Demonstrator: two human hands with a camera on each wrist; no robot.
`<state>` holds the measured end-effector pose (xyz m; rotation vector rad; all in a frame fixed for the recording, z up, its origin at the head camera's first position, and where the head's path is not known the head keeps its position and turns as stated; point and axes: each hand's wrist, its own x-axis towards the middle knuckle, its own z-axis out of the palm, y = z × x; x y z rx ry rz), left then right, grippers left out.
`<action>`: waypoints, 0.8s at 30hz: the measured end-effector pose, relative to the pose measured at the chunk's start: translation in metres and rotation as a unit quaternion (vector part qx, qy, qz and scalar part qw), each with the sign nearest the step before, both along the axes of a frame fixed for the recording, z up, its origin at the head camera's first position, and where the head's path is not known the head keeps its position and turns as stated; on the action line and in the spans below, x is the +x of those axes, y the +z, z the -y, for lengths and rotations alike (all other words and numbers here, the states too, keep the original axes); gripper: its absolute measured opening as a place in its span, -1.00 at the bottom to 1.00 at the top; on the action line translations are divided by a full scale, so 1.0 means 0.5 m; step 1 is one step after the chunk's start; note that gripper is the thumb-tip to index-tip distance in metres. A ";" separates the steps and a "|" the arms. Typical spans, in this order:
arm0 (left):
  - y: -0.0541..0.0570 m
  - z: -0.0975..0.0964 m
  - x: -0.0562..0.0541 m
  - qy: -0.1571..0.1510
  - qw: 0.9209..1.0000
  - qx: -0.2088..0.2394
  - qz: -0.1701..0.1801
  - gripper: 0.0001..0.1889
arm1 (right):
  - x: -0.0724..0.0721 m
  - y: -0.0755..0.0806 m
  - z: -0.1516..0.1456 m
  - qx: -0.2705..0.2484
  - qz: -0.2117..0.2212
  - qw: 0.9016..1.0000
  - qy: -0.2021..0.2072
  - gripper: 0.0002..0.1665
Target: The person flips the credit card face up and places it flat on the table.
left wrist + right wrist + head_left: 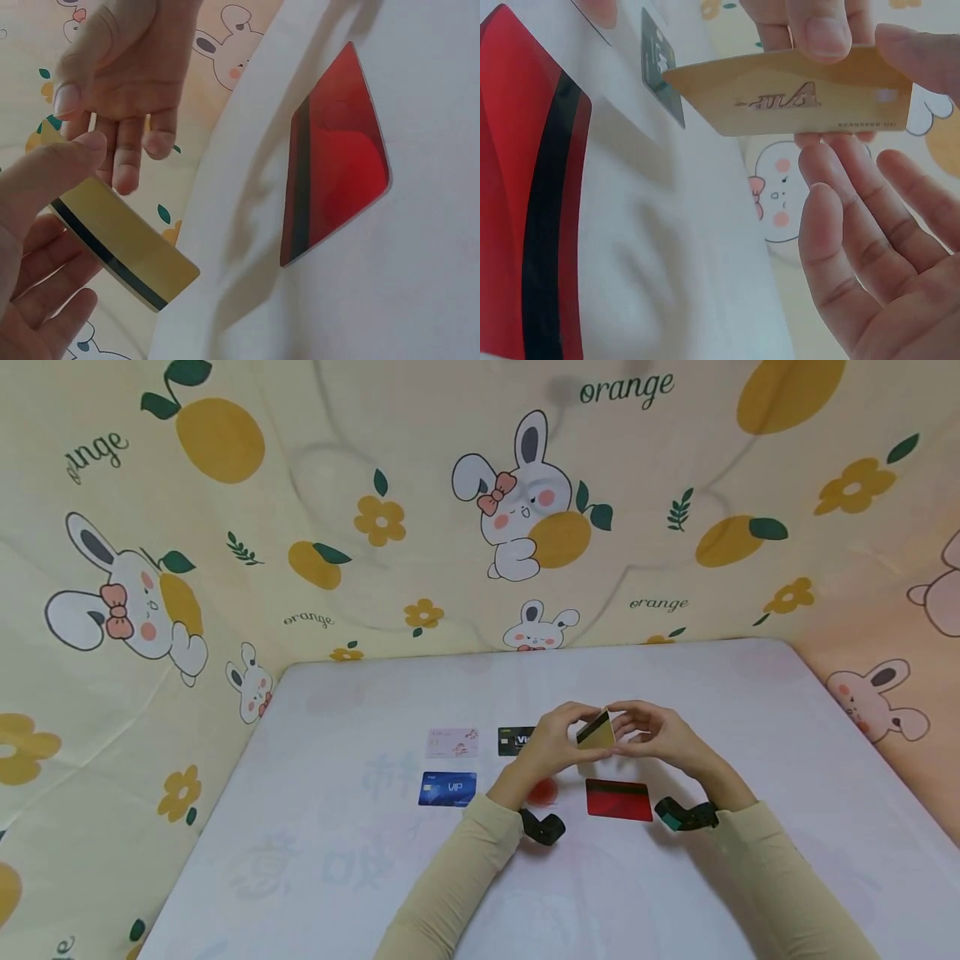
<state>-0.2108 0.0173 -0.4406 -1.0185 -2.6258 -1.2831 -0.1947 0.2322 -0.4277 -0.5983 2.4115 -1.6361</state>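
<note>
My left hand (551, 743) pinches a gold card (597, 735) between thumb and fingers, raised above the table. The card tilts, its dark stripe facing my left wrist view and the lettered face (795, 97) toward the right wrist view. Close by the card's other end is my right hand (663, 739), fingers loosely extended. Its thumb (919, 56) overlaps the card's corner in the right wrist view; contact cannot be told. Below the hands, a red card (618, 800) with a black stripe lies on the table.
On the white table (322, 827) lie a pink card (452, 743), a blue VIP card (447, 788) and a black card (514, 741) partly behind my left hand. A red round patch (543, 792) shows beside the left wrist. Patterned cloth (420, 427) stands behind.
</note>
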 end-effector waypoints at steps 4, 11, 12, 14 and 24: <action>0.003 0.002 0.001 -0.001 1.000 0.009 0.002 -0.38 | -0.002 -0.006 -0.005 -0.025 0.013 1.000 0.008 -0.34; 0.008 0.007 0.000 -0.007 0.999 0.034 0.013 -0.35 | -0.003 -0.014 -0.008 -0.055 0.033 0.998 0.017 -0.33; 0.008 0.008 0.000 -0.009 0.999 0.041 0.017 -0.35 | -0.003 -0.016 -0.008 -0.062 0.035 0.997 0.019 -0.33; 0.008 0.009 0.000 -0.009 0.998 0.050 0.021 -0.35 | -0.003 -0.021 -0.007 -0.077 0.040 0.996 0.025 -0.35; 0.017 0.011 0.004 -0.014 0.994 0.099 0.047 -0.35 | -0.006 -0.046 0.001 -0.097 0.078 0.992 0.034 -0.46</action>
